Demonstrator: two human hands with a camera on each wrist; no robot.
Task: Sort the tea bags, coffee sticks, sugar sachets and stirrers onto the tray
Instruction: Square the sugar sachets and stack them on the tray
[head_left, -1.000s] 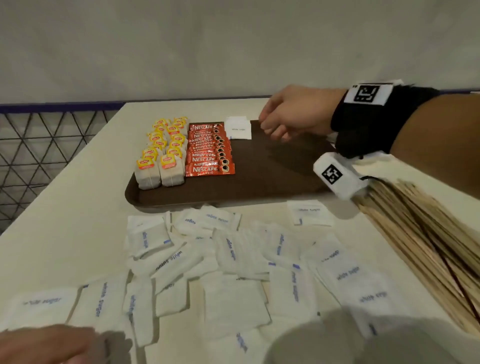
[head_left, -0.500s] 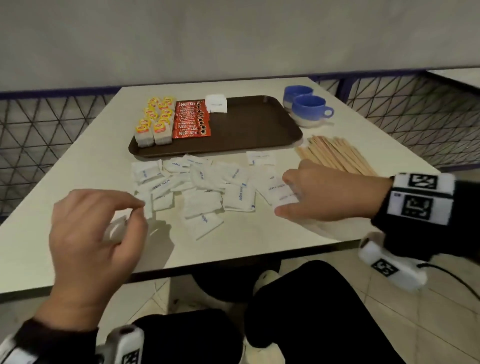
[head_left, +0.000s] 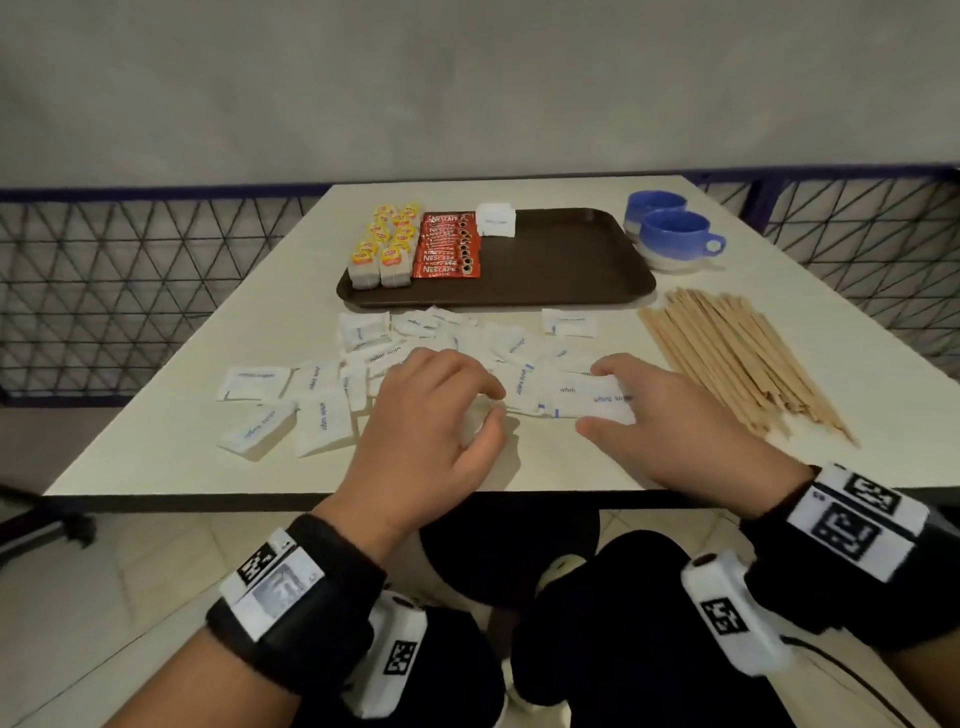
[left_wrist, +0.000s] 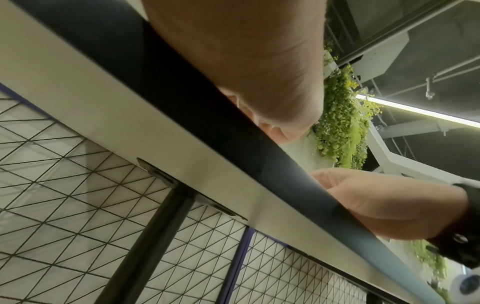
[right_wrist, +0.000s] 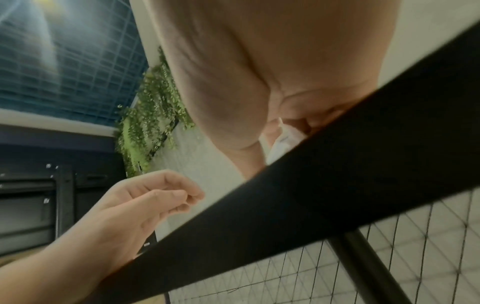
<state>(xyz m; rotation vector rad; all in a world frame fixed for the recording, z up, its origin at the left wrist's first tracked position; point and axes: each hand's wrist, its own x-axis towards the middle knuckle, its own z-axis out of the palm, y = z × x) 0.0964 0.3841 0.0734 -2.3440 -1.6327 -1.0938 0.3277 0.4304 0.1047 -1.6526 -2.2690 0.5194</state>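
White sachets (head_left: 524, 371) lie scattered on the table (head_left: 156, 431) in front of the tray (head_left: 561, 265). Half a second ago the left hand (head_left: 431, 431) was raised near the table edge; now it is over the pile, fingers curled, thumb and forefinger pinching a sachet. The right hand (head_left: 670, 421) has stayed by the stirrers (head_left: 737, 364), its thumb and fingers now gripping a sachet (head_left: 605, 402). On the tray, tea bags (head_left: 387, 244) stand at the left, coffee sticks (head_left: 448, 245) beside them, and one sugar stack (head_left: 496, 220) at the far rim. Two blue cups (head_left: 670, 234) sit right of the tray. Mesh fencing (head_left: 130, 280) and a grey wall (head_left: 467, 83) back the table.
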